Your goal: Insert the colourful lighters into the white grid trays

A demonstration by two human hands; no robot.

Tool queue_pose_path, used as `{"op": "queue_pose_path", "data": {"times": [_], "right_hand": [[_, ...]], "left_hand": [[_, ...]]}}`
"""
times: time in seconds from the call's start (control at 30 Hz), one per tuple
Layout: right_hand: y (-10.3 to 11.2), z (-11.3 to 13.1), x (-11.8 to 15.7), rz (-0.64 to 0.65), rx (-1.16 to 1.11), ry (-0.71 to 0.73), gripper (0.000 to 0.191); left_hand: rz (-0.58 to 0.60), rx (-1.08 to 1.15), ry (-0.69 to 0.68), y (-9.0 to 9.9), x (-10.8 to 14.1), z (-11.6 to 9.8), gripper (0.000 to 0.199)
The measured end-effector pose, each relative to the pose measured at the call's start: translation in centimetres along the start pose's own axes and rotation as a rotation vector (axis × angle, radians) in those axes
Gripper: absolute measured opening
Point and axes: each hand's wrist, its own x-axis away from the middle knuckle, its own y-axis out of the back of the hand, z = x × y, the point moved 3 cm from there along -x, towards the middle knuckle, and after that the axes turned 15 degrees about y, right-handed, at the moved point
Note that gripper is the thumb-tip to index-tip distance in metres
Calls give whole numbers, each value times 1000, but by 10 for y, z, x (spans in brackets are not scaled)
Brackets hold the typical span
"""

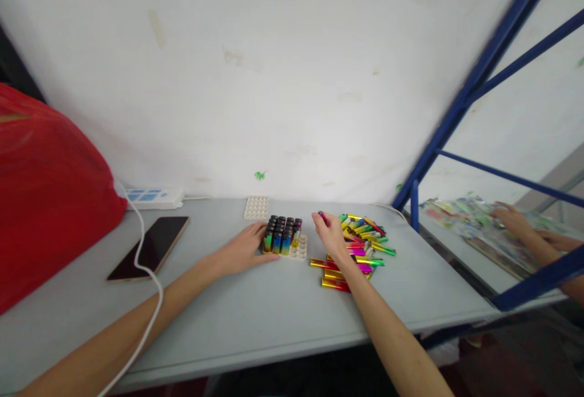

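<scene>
A white holed tray [298,250] lies on the table with several lighters [278,240] upright in it, black tops up and shiny green, blue and yellow bodies below. My left hand [246,248] is at the tray's left end, thumb along the front edge and fingers at the back, holding it. The holes at the tray's right end show bare. My right hand [329,233] is raised right of the tray, closed on a lighter [321,214]; only its dark purplish end shows. Beside and beneath that wrist lies a loose pile of shiny coloured lighters [360,260].
Behind the tray lies a second white holed tray [256,207]. To the left are a phone [149,248], a white cable [142,227], a power strip [155,197] and a red bag [50,196]. A blue metal frame [449,120] stands right; beyond it, another person's hands [513,217] work.
</scene>
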Motion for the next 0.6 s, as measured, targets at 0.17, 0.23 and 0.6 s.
{"op": "queue_pose_path", "data": {"times": [0.17, 0.23, 0.6], "right_hand": [[-2, 2, 1, -16, 36, -27, 59], [-3, 6, 1, -20, 36, -16, 56], [-2, 21, 1, 20, 116, 66, 60]], "left_hand": [[3, -24, 3, 0, 0, 0, 92], [-2, -23, -3, 0, 0, -1, 92], [-16, -15, 5, 2, 1, -3, 90]]}}
